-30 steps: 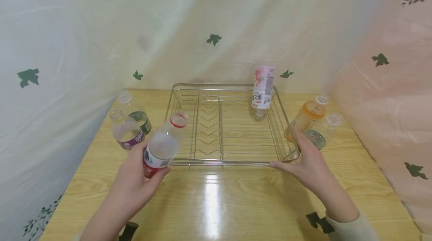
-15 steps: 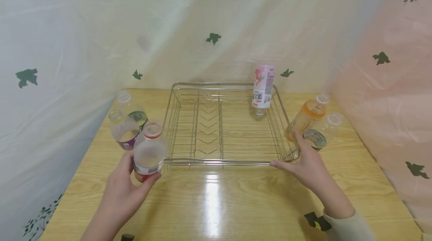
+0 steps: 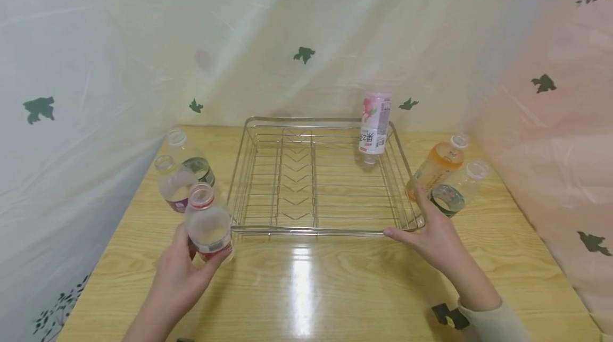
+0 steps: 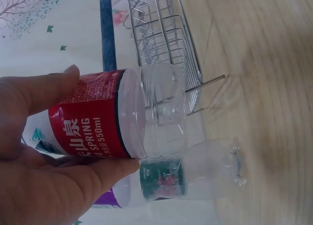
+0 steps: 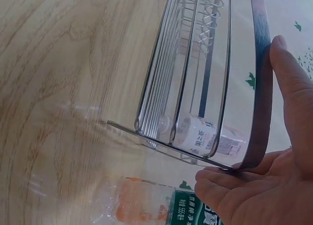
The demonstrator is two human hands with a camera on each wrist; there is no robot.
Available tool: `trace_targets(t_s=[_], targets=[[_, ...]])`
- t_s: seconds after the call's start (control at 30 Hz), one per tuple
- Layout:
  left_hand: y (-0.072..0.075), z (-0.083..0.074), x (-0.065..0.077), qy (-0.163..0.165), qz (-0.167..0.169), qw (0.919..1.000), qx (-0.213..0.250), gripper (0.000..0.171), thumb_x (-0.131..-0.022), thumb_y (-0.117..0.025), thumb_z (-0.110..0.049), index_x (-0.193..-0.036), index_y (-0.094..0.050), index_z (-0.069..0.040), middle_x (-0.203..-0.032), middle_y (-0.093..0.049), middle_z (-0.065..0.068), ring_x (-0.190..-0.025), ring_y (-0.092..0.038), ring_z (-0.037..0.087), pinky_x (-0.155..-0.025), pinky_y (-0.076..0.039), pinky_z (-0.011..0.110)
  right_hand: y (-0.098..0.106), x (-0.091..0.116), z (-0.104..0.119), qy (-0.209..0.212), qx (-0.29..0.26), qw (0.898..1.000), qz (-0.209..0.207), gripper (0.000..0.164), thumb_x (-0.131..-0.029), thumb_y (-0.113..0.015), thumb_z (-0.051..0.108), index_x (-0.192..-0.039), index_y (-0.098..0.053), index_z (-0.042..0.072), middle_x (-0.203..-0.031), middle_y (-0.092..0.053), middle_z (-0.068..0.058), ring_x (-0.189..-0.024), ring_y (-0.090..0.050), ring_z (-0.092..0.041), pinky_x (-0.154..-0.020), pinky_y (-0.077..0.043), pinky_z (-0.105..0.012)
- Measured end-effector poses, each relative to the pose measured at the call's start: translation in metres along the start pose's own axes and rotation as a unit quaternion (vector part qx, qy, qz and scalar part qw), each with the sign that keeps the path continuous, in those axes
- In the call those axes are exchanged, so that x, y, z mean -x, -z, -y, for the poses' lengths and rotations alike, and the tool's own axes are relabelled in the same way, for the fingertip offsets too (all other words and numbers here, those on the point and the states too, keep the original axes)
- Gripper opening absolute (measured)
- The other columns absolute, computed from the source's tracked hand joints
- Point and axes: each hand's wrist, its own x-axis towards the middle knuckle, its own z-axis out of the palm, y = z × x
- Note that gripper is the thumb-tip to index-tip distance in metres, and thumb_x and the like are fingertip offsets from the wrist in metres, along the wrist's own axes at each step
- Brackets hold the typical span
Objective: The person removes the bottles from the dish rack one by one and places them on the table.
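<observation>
My left hand (image 3: 178, 273) grips a clear plastic bottle (image 3: 208, 225) with a red label, uncapped, neck up, left of the wire dish rack's front corner. In the left wrist view the bottle's base (image 4: 164, 112) appears raised off the table. My right hand (image 3: 438, 238) holds the dish rack (image 3: 345, 232) at its front right corner, thumb on the front rim and fingers along the right side. In the rack's back right part a pink-and-white bottle (image 3: 374, 124) stands neck down.
Behind my left hand stand a purple-labelled bottle (image 3: 174, 182) and a green-labelled bottle (image 3: 198, 164). Right of the rack stand an orange-tinted bottle (image 3: 438, 164) and another green-labelled bottle (image 3: 447, 198). A patterned curtain (image 3: 239, 55) hangs behind the wooden table (image 3: 345, 283).
My left hand has moved the red-labelled bottle left and slightly toward me, away from the rack, and the bottle tilts less. My right hand has stayed at the rack's corner.
</observation>
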Motion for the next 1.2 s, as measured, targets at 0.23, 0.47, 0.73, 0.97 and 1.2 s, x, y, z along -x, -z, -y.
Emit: trace_targets(t_s=[0.23, 0.47, 0.73, 0.97, 1.2], targets=[[-0.002, 0.007, 0.0, 0.014, -0.006, 0.9999, 0.003, 0.068, -0.079, -0.087, -0.001, -0.131, -0.043, 0.004, -0.123, -0.063, 0.018, -0.112, -0.064, 0.035, -0.095, -0.052, 0.03, 0.0, 0.0, 0.0, 0.006, 0.002, 1.0, -0.004, 0.124, -0.081, -0.084, 0.049, -0.164, 0.0, 0.014, -0.159, -0.023, -0.031, -0.14, -0.026, -0.057, -0.105, -0.032, -0.074], [-0.005, 0.015, -0.001, 0.021, -0.004, 0.9996, 0.017, 0.07, -0.081, -0.086, -0.002, -0.134, -0.041, 0.005, -0.125, -0.062, 0.022, -0.114, -0.063, 0.038, -0.094, -0.05, 0.022, 0.001, 0.001, -0.001, 0.001, 0.002, 1.0, 0.0, 0.12, -0.084, -0.08, 0.052, -0.164, 0.0, 0.011, -0.162, -0.017, -0.029, -0.142, -0.022, -0.057, -0.107, -0.029, -0.073], [-0.006, 0.023, -0.001, 0.061, 0.012, 0.998, 0.01, 0.07, -0.082, -0.087, -0.009, -0.133, -0.04, 0.005, -0.125, -0.062, 0.023, -0.115, -0.062, 0.037, -0.098, -0.05, 0.027, 0.0, -0.001, 0.0, 0.004, 0.002, 1.0, -0.001, 0.12, -0.084, -0.081, 0.052, -0.164, -0.001, 0.011, -0.16, -0.022, -0.03, -0.14, -0.026, -0.057, -0.105, -0.031, -0.074], [-0.007, 0.032, -0.001, 0.066, 0.022, 0.9975, 0.013, 0.074, -0.082, -0.087, -0.008, -0.135, -0.038, 0.007, -0.128, -0.059, 0.026, -0.119, -0.059, 0.039, -0.101, -0.048, 0.053, 0.0, -0.001, 0.001, -0.002, 0.008, 1.0, -0.001, 0.12, -0.084, -0.08, 0.053, -0.163, -0.004, 0.003, -0.159, -0.024, -0.032, -0.14, -0.026, -0.057, -0.106, -0.031, -0.074], [-0.004, 0.037, -0.001, 0.067, 0.025, 0.9974, 0.009, 0.082, -0.081, -0.089, -0.012, -0.141, -0.035, 0.007, -0.13, -0.058, 0.028, -0.121, -0.057, 0.043, -0.101, -0.047, 0.059, 0.0, -0.001, -0.001, 0.001, 0.005, 1.0, -0.005, 0.12, -0.083, -0.081, 0.053, -0.162, -0.006, 0.002, -0.159, -0.024, -0.032, -0.14, -0.026, -0.057, -0.106, -0.031, -0.073]])
